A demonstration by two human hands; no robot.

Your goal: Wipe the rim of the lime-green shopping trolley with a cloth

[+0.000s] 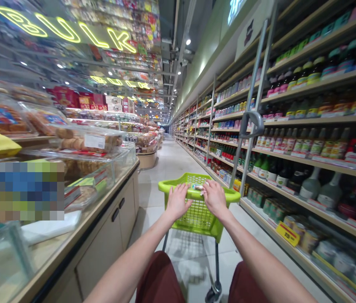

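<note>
A lime-green shopping cart (pixel 198 227) with a basket of plastic mesh stands right in front of me. My left hand (pixel 178 203) lies over the left part of its near handle (pixel 233 196), fingers curled across the top and thumb pointing inward. On the right part of that handle, my right hand (pixel 215 198) is closed, its fingers bent over the rim. Between the two hands, against my right fingertips, is a small white crumpled thing (pixel 198 187) with a bit of teal; I cannot make out its kind.
Shelves of bottles (pixel 310 185) and cans line the right, with a slanted metal pole (pixel 237 155) and grey handle before them. Along the left runs a counter (pixel 102 248) with glass-sided bins and packed baked goods (pixel 86 139). The tiled aisle (pixel 165 147) stretches ahead.
</note>
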